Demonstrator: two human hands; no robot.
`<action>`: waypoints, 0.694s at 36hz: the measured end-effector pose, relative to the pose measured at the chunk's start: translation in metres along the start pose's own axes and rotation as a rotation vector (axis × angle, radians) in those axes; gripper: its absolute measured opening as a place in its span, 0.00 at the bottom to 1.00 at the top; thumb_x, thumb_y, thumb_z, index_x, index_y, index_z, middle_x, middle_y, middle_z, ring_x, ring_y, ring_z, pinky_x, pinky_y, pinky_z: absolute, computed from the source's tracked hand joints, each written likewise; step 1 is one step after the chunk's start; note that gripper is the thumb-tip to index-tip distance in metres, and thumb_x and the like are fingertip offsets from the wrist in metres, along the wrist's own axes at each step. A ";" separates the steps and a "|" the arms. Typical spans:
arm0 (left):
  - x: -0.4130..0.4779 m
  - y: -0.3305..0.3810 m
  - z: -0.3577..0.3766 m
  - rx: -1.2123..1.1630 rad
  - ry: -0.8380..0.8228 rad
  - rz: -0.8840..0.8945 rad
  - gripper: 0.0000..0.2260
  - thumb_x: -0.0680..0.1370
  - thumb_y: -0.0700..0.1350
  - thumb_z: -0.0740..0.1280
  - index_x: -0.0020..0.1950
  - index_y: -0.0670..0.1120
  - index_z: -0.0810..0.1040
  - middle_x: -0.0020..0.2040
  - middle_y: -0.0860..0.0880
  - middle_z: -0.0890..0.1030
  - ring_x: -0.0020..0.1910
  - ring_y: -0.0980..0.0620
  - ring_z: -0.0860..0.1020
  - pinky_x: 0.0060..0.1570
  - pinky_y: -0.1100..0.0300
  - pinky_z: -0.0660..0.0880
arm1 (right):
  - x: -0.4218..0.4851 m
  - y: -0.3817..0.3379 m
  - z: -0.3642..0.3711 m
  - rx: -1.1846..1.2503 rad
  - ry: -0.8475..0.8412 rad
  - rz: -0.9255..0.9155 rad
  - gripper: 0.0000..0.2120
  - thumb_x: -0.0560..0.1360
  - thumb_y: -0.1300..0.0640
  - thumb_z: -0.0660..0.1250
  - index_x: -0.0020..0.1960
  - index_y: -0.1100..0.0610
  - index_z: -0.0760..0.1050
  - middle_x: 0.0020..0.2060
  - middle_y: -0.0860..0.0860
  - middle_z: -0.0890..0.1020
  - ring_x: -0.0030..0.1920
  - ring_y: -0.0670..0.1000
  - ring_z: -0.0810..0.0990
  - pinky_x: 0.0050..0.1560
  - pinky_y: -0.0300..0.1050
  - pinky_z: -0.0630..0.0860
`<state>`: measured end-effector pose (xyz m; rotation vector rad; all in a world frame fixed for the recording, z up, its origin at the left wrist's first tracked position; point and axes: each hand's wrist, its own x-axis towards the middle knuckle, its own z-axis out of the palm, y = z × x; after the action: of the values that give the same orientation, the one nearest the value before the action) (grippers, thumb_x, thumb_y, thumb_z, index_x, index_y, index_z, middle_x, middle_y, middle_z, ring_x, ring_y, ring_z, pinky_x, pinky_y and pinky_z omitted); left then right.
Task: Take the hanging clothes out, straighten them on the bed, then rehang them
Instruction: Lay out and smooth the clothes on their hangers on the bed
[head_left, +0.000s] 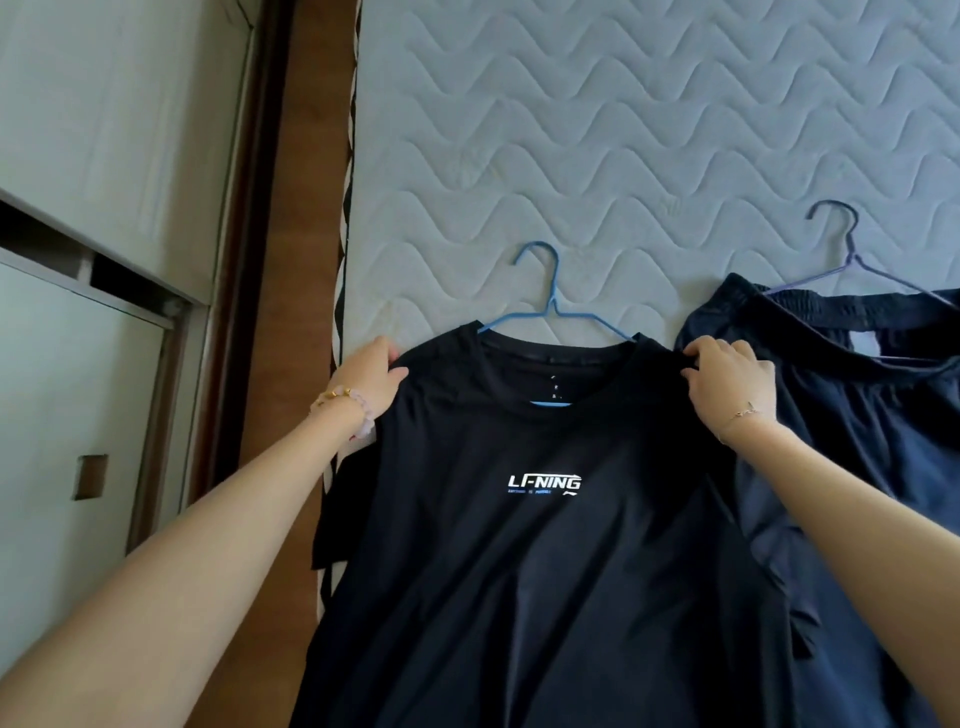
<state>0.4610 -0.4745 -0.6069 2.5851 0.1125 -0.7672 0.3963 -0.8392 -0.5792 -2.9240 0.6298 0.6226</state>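
On a quilted mattress, a black T-shirt is lying face up with its white logo showing, its near-left sleeve hanging over the mattress edge above a wooden bed frame. Both bare arms are reaching forward from the bottom corners, nearly straight, toward the shirt's shoulders. Beside it to the right, touching its sleeve, dark navy shorts are lying on a purple hanger. The left hand, palm down and wrist ringed by a bead bracelet, is pinching the left shoulder seam between thumb and closed fingers. The right hand, knuckles up and wearing a thin bracelet, is curling its fingers tightly around the right shoulder fabric near the collar. A blue hanger is sitting inside the neck opening, its hook pointing away across the mattress.
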 end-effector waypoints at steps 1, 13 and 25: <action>0.002 -0.001 -0.001 0.033 -0.020 0.011 0.10 0.80 0.45 0.60 0.57 0.40 0.72 0.54 0.41 0.77 0.51 0.42 0.76 0.48 0.53 0.71 | 0.002 0.002 0.001 -0.030 0.006 -0.016 0.14 0.83 0.57 0.62 0.66 0.58 0.74 0.62 0.56 0.80 0.66 0.60 0.72 0.63 0.56 0.67; 0.009 -0.030 -0.033 -0.329 0.242 -0.116 0.05 0.78 0.44 0.62 0.46 0.44 0.73 0.47 0.41 0.79 0.44 0.43 0.75 0.42 0.57 0.69 | 0.024 -0.034 -0.025 0.086 0.045 -0.198 0.11 0.82 0.55 0.64 0.60 0.59 0.79 0.59 0.56 0.81 0.61 0.62 0.77 0.56 0.54 0.73; 0.059 0.007 -0.068 -0.319 0.330 -0.098 0.03 0.77 0.44 0.65 0.48 0.46 0.76 0.45 0.47 0.77 0.46 0.47 0.75 0.44 0.60 0.67 | 0.091 -0.056 -0.055 0.172 0.100 -0.058 0.13 0.81 0.57 0.65 0.62 0.60 0.80 0.62 0.63 0.80 0.64 0.65 0.75 0.62 0.56 0.72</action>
<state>0.5459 -0.4537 -0.5849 2.3865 0.4290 -0.3154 0.5158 -0.8313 -0.5663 -2.8142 0.5749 0.3965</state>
